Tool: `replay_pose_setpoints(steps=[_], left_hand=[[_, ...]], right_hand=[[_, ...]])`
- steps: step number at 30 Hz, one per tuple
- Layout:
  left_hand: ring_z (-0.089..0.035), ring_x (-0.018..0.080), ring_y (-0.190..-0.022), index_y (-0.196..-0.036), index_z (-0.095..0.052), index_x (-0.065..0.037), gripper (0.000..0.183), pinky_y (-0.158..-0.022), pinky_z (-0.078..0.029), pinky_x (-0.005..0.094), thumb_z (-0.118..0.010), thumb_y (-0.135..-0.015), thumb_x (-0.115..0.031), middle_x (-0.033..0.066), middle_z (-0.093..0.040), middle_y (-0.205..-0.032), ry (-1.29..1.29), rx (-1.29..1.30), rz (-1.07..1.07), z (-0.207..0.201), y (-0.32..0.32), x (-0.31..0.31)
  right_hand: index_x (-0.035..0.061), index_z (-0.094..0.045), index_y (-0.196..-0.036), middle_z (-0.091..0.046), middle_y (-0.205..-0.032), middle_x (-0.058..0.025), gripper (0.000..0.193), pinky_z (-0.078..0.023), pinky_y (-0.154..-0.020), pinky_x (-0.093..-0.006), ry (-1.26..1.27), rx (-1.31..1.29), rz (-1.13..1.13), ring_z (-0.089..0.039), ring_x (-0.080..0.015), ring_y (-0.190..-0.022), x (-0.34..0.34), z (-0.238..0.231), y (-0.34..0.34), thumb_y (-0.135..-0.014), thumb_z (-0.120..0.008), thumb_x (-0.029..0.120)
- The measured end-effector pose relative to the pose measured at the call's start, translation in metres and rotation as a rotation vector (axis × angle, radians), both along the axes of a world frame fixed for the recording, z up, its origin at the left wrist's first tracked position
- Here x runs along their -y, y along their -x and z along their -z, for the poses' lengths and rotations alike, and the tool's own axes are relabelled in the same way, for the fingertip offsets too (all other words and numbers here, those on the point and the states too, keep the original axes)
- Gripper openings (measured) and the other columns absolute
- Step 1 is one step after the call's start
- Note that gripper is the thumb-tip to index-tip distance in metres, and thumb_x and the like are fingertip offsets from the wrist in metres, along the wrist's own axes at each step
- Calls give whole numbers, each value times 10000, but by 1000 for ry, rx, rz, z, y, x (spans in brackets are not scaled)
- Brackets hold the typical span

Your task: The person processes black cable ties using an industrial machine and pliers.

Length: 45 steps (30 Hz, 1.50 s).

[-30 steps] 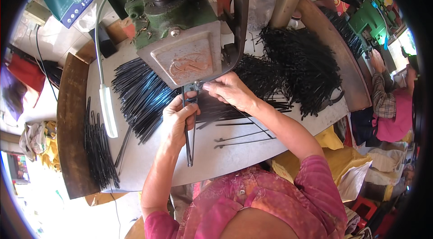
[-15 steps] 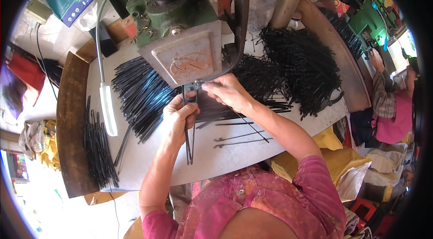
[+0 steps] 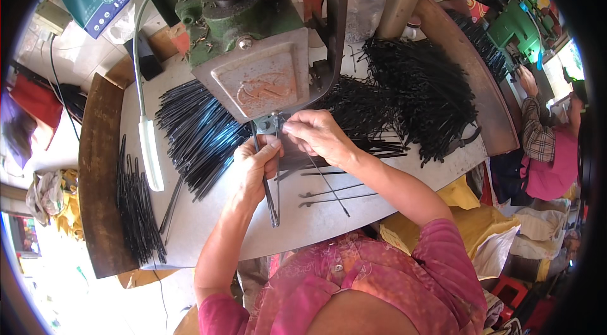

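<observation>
Head view shows the left hand [image 3: 256, 161] gripping black rods [image 3: 270, 202] below the green machine [image 3: 260, 79], apparently to steady their upper ends, while the curled right hand [image 3: 320, 137] holds a thin rod [image 3: 329, 186] alongside.

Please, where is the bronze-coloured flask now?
In the head view, the flask stands near the top, right of centre, just behind the large heap of black strips and right of the big green machine.

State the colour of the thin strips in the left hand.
Thin strips in the left hand: black. Head view shows them best.
</observation>
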<state>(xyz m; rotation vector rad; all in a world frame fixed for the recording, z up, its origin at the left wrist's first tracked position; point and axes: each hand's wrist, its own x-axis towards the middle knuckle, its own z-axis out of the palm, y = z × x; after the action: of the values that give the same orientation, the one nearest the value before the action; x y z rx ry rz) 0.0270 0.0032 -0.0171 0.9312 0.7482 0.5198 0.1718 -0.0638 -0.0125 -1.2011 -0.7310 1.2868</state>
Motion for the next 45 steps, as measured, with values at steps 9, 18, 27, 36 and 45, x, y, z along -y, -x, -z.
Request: replay_pose_setpoints(steps=[9, 18, 27, 36, 45], left_hand=[[-343, 36, -417, -767, -515, -15, 82, -359, -251, 171, -569, -790, -73, 40, -513, -652, -10, 29, -70, 7, -8, 2], [-345, 34, -418, -823, -434, -63, 151, -346, -241, 174, -563, -762, -15, 48, -513, -635, 1, 22, -171, -3, -16, 3], [-353, 33, -410, -792, -407, -87, 166, -329, -259, 158, -537, -769, 13, 64, -512, -640, 5, -15, -169, -6, -15, 2], [-345, 38, -403, -807, -461, -63, 110, -330, -242, 164, -550, -766, -15, 50, -514, -627, -169, -190, -91, -24, 22, -15], [-531, 309, -818, -921, -538, -7, 258, -692, -429, 361, -621, -704, -119, 170, -564, -882, -1516, -1658, 79, -33, 139, -32]], right_hand=[[-5, -535, -750, -465, -579, 3, 172, -260, -372, -164, -39, -14, 40, -376, -26, -456, -7, 10, 7, -854, -499, 127], [-8, -534, -727, -485, -572, 3, 179, -269, -352, -177, -70, 48, 76, -398, -28, -446, -8, 9, 13, -852, -492, 114], [-15, -564, -856, -517, -641, -16, 180, -342, -358, -177, 31, 227, 71, -463, -52, -460, 8, -2, 4, -847, -514, 158], [-29, -568, -852, -506, -657, -34, 142, -317, -361, -183, 54, 262, 223, -443, -64, -445, 33, -8, -53, -833, -520, 103], [-27, -583, -830, -501, -626, -25, 135, -308, -353, -183, 158, 420, 264, -428, -52, -431, 61, -9, -107, -813, -530, 97]])
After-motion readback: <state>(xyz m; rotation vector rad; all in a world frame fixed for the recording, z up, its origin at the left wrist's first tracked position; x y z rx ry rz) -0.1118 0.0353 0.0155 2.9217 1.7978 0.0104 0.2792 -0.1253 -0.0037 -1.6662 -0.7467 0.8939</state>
